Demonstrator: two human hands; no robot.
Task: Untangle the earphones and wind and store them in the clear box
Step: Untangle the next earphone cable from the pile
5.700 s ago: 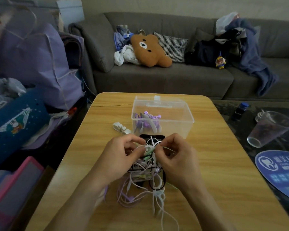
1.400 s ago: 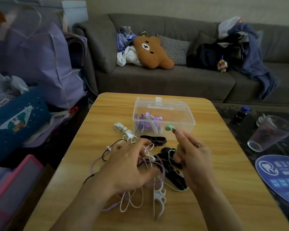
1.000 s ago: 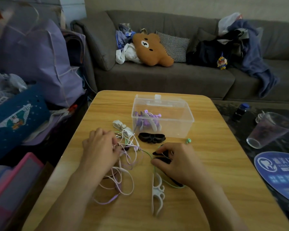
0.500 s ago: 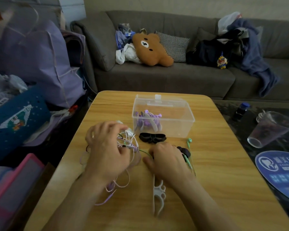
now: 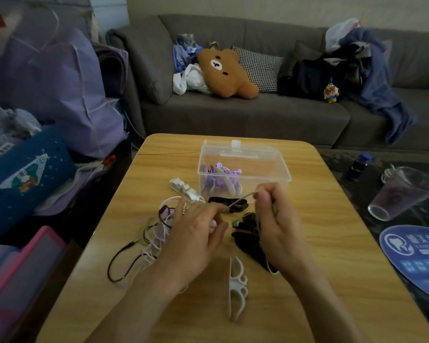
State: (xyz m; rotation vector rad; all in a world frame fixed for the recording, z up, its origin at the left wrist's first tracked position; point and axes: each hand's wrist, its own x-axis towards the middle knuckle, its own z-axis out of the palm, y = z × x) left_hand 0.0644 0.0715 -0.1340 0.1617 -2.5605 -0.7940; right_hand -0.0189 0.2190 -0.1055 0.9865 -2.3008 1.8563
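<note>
A: Green cable (image 5: 240,198), where, and which way does it run?

B: Raised over the table (image 5: 332,243), just in front of the clear box (image 5: 244,169). Right hand (image 5: 278,229) has a narrow grip pinching it up high. It slants down-left to the left hand (image 5: 196,238), whose fingers curl on it near the tangle (image 5: 154,233).

A: Long axis?

B: Roughly left to right, between the two grips. The green earbud (image 5: 235,222) dangles below.

A: Nearer hand for the next pull?

B: Judgement: the right; the free end lies on its side.

Bear cushion (image 5: 227,74) on grey sofa (image 5: 258,112); tipped plastic cup (image 5: 404,193) beside wooden table (image 5: 332,231).
</note>
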